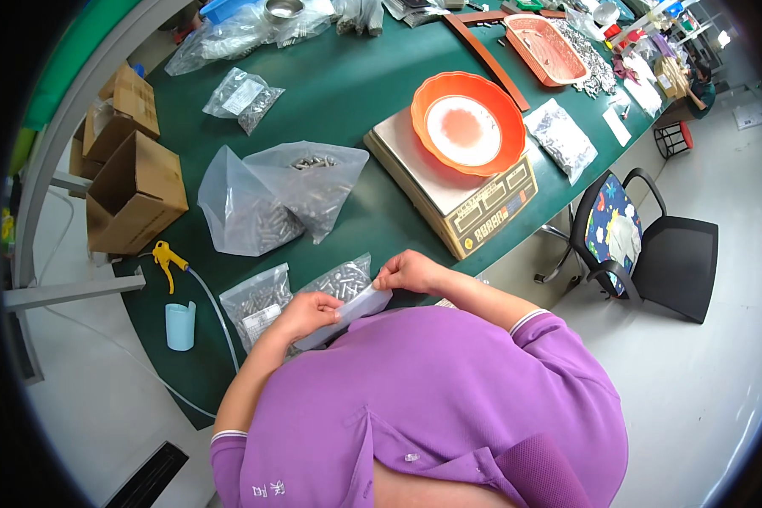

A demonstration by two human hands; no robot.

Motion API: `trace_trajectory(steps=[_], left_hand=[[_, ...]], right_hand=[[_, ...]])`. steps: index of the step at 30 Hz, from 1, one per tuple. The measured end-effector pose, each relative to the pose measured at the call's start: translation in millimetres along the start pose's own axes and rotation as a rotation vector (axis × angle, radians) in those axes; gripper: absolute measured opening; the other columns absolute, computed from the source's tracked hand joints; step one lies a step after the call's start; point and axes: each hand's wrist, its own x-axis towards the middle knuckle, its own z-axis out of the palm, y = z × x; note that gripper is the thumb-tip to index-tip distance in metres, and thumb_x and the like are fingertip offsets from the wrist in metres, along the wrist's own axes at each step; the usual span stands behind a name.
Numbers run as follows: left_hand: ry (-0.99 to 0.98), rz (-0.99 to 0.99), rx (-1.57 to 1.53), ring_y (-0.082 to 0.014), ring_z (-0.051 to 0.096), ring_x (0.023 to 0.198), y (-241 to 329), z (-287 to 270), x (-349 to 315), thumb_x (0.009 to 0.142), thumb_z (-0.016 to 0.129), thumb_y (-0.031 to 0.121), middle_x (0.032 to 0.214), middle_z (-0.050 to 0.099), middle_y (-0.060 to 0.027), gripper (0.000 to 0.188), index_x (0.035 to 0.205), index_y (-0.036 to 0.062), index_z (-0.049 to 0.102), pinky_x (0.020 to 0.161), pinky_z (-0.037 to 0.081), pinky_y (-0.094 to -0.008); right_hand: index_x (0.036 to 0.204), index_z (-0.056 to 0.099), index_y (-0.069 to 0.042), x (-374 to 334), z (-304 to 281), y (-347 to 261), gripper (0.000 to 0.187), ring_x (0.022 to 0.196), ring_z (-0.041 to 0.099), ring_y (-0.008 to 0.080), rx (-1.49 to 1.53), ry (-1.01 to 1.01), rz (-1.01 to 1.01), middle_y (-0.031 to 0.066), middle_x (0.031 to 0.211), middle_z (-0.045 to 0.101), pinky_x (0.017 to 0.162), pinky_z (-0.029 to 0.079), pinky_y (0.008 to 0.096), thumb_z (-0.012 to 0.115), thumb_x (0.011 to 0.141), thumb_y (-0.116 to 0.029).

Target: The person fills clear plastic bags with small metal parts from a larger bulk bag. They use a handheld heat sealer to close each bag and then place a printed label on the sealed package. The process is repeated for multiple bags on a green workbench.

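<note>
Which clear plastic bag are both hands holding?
The clear bag of metal parts, right of the nearest white-labelled bag; only it has the left hand and right hand on it.

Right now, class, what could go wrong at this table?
The left hand and right hand pinch only the edge of the bag, so it might slip and perhaps spill its metal parts. The hose runs close to the left forearm and could snag it.

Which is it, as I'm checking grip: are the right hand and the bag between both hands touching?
Touching: the head view shows the right hand pinching the bag at its edge.
</note>
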Motion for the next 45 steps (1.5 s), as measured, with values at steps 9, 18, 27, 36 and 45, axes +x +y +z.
trace_trajectory(steps=[9,18,27,36,45], left_hand=[[0.100,0.050,0.114,-0.0085,0.059,0.073,1.2,8.5,-4.5,0.081,0.070,0.015,0.080,0.067,-0.0038,0.018,0.090,0.0003,0.069,0.067,0.047,-0.0235],[0.193,0.069,0.100,-0.0087,0.059,0.072,9.4,24.7,-3.6,0.082,0.068,0.018,0.079,0.066,-0.0024,0.018,0.090,0.0009,0.069,0.066,0.046,-0.0240],[0.193,0.094,-0.042,-0.0083,0.057,0.072,-12.2,22.2,12.9,0.081,0.068,0.018,0.077,0.066,-0.0014,0.019,0.089,0.0017,0.070,0.068,0.044,-0.0230],[0.234,0.206,-0.016,-0.0098,0.059,0.071,-18.1,25.6,11.0,0.079,0.068,0.022,0.077,0.068,-0.0033,0.022,0.091,0.0031,0.070,0.066,0.046,-0.0258],[0.377,0.446,0.130,-0.0164,0.063,0.073,-20.0,34.5,8.0,0.079,0.068,0.020,0.080,0.068,-0.0101,0.023,0.092,0.0015,0.069,0.068,0.048,-0.0295]], right_hand=[[0.082,0.070,-0.005,6.5,0.6,8.7,0.031,0.065,0.053,0.0078,0.040,-0.010,0.018,-0.0007,0.070,0.063,0.062,0.046,0.0265,0.070,0.083,-0.035],[0.081,0.066,-0.004,-13.3,5.8,-14.6,0.029,0.057,0.043,0.0049,-0.076,0.189,-0.045,-0.0041,0.063,0.053,0.052,0.038,0.0228,0.065,0.088,-0.031],[0.098,0.060,-0.005,-13.6,4.8,31.6,0.036,0.094,0.057,0.0326,-0.834,0.387,-0.248,0.0133,0.095,0.059,0.082,0.049,0.0394,0.072,0.072,-0.027],[0.097,0.040,-0.003,-13.2,-7.4,9.8,0.039,0.079,0.062,0.0446,-0.434,0.668,-0.158,0.0272,0.084,0.063,0.066,0.049,0.0504,0.063,0.086,-0.033],[0.131,0.041,-0.005,6.8,35.3,-86.0,0.060,0.093,0.059,0.0222,0.014,0.409,-0.403,0.0144,0.105,0.059,0.081,0.048,0.0345,0.064,0.084,-0.034]])
